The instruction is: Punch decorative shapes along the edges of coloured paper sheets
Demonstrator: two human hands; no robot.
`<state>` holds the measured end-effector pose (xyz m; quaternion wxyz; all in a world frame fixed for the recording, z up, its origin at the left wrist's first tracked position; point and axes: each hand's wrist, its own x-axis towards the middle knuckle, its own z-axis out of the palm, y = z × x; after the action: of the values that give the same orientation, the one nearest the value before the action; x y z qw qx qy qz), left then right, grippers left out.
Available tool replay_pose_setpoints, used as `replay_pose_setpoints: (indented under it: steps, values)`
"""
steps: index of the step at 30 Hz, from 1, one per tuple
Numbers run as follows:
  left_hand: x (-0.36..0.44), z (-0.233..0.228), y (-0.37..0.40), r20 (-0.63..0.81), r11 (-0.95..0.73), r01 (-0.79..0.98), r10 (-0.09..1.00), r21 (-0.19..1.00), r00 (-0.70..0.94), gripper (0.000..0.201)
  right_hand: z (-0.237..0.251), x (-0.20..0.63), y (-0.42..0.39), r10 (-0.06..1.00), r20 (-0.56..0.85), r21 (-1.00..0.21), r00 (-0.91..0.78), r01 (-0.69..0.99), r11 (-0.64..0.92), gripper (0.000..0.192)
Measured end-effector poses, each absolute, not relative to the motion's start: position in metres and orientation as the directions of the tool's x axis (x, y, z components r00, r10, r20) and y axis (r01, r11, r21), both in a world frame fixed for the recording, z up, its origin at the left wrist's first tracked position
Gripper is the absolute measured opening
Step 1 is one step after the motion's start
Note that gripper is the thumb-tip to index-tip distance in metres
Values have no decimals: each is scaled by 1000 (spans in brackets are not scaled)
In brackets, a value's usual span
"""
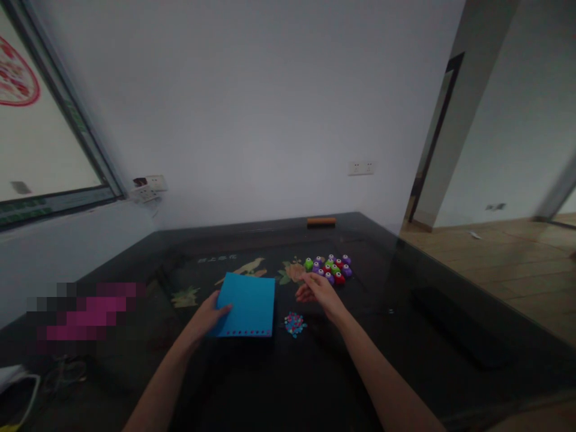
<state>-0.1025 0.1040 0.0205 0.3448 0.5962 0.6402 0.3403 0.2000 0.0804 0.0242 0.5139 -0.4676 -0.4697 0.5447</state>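
Observation:
My left hand [211, 312] grips the left edge of a flat bright-blue sheet or folder [247, 303], thumb on top and the other fingers underneath. A row of small dark pink-purple dots [249, 332] runs along its near edge. Right of the blue piece lies a small heap of tiny blue, pink and white pieces [294, 323]. My right hand [318, 294] hovers beyond that heap, thumb and forefinger closed together. Anything between those fingertips is too small to make out. Just past it sit several round purple, green and red pieces with white-ringed tops [329, 268].
The dark glossy table [279, 384] has a printed bird and flowers. An orange-brown stick [321, 222] lies at its far edge, and a long black object [459, 327] at the right. A blurred pink item [94, 312] is on the left. A wall stands behind.

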Motion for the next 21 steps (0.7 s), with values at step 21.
replay_pose_setpoints:
  steps: [21]
  values:
    - [-102,3,45,62,22,808,996,589,-72,38,17,202,86,999,-42,-997,-12,-61,-43,18]
